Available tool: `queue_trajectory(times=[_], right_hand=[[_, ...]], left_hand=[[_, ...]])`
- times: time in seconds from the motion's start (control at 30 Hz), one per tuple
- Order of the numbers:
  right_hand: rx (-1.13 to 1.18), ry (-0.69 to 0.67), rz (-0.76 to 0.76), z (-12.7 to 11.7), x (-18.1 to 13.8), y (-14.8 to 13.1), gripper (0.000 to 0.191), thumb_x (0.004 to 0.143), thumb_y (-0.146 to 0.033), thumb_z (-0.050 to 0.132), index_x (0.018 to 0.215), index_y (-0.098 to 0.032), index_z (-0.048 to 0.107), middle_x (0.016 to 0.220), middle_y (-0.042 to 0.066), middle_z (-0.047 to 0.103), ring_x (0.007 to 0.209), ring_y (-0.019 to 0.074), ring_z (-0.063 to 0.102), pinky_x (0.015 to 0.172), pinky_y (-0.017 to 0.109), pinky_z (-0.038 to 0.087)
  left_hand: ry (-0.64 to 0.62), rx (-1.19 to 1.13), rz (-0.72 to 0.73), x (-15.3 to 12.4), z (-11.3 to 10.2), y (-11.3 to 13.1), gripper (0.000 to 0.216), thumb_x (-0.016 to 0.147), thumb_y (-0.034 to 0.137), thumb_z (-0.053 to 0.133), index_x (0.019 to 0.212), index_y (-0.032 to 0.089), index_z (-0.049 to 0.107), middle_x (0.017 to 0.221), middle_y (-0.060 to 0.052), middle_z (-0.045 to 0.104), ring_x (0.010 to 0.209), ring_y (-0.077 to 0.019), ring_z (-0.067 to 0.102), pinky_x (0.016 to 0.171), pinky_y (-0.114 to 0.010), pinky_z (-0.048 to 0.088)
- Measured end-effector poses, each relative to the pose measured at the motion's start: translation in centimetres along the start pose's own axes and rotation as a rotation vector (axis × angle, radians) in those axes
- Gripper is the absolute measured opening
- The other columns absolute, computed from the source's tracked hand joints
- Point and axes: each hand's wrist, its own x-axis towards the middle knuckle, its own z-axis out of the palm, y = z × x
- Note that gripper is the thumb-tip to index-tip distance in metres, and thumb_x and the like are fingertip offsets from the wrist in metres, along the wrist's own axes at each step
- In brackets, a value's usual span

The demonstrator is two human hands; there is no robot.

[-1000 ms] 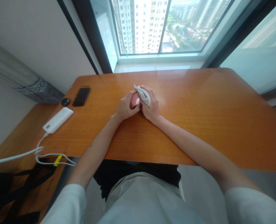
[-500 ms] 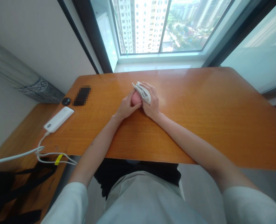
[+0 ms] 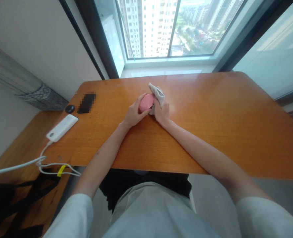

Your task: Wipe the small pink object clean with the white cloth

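My left hand (image 3: 133, 114) is closed around a small rounded pink object (image 3: 146, 102) and holds it just above the middle of the wooden table (image 3: 210, 125). My right hand (image 3: 162, 112) grips a folded white cloth (image 3: 157, 93) and presses it against the pink object's right side. The cloth's upper end sticks up above my fingers. Both wrists rest near the tabletop.
A white power bank (image 3: 61, 127) with a white cable (image 3: 17, 165) lies at the table's left edge. Beyond it are a dark phone (image 3: 86, 102) and a small black round thing (image 3: 69, 108). A black bag (image 3: 5, 205) sits lower left. The window is behind the table.
The cloth has slid from the top of the pink object to its right side, so more pink shows. My left hand has turned the object slightly.
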Motion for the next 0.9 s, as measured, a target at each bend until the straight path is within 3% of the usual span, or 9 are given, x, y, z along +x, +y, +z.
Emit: queue_trajectory(times=[0.13,0.2,0.37,0.47,0.57,0.77,0.9], right_hand=[[-0.022,-0.134,-0.163,-0.3,-0.1,-0.6,0.068,0.122,-0.064,0.049,0.183,-0.035,0.057,0.186,0.011,0.063,0.183,0.0385,0.048,0.153,0.074,0.037],[-0.030,-0.140,-0.159,-0.4,-0.1,-0.9,0.064,0.121,-0.062,0.051,0.178,-0.036,0.062,0.187,0.010,0.062,0.184,0.0399,0.045,0.154,0.075,0.034],[0.006,-0.012,0.059,-0.1,0.1,-0.3,0.058,0.125,-0.058,0.042,0.177,-0.038,0.061,0.184,0.010,0.063,0.177,0.0327,0.055,0.149,0.068,0.045],[0.016,-0.047,-0.043,-0.1,-0.3,-0.9,0.068,0.124,-0.062,0.048,0.186,-0.036,0.047,0.185,0.013,0.063,0.174,0.0351,0.059,0.147,0.068,0.049],[0.004,-0.078,-0.166,-0.1,-0.5,-1.1,0.074,0.122,-0.067,0.052,0.188,-0.035,0.045,0.185,0.014,0.063,0.177,0.0402,0.056,0.149,0.072,0.044],[0.013,-0.009,0.070,0.4,0.0,1.0,0.064,0.126,-0.061,0.043,0.184,-0.035,0.053,0.182,0.015,0.064,0.172,0.0353,0.060,0.146,0.071,0.048],[-0.006,-0.122,-0.078,-0.3,-0.2,-0.3,0.063,0.124,-0.059,0.051,0.181,-0.034,0.058,0.185,0.014,0.062,0.179,0.0388,0.053,0.149,0.071,0.044]], left_hand=[[0.015,-0.032,-0.026,-0.2,0.1,-0.4,0.090,0.109,0.077,0.077,0.176,0.021,0.057,0.158,-0.021,0.082,0.141,-0.0392,0.083,0.121,-0.054,0.068],[0.017,-0.037,-0.029,-0.2,0.2,-0.5,0.090,0.108,0.079,0.077,0.174,0.021,0.058,0.156,-0.021,0.082,0.140,-0.0392,0.084,0.120,-0.054,0.068],[0.013,0.002,0.005,0.0,0.0,-0.2,0.092,0.109,0.084,0.075,0.178,0.026,0.055,0.178,-0.020,0.069,0.162,-0.0400,0.073,0.135,-0.054,0.060],[0.018,-0.009,0.001,-0.1,0.0,-0.5,0.091,0.109,0.082,0.075,0.178,0.026,0.054,0.173,-0.020,0.073,0.155,-0.0391,0.077,0.131,-0.054,0.063],[0.023,-0.027,-0.015,-0.2,0.0,-0.8,0.091,0.109,0.081,0.075,0.178,0.025,0.055,0.159,-0.019,0.081,0.142,-0.0376,0.083,0.123,-0.052,0.067],[0.006,-0.006,0.015,0.0,-0.1,-0.3,0.092,0.110,0.083,0.074,0.179,0.026,0.053,0.180,-0.020,0.067,0.163,-0.0401,0.071,0.137,-0.053,0.058],[0.017,-0.030,0.018,-0.1,-0.1,-0.4,0.091,0.111,0.084,0.071,0.179,0.025,0.052,0.172,-0.020,0.073,0.153,-0.0389,0.078,0.130,-0.053,0.063]])
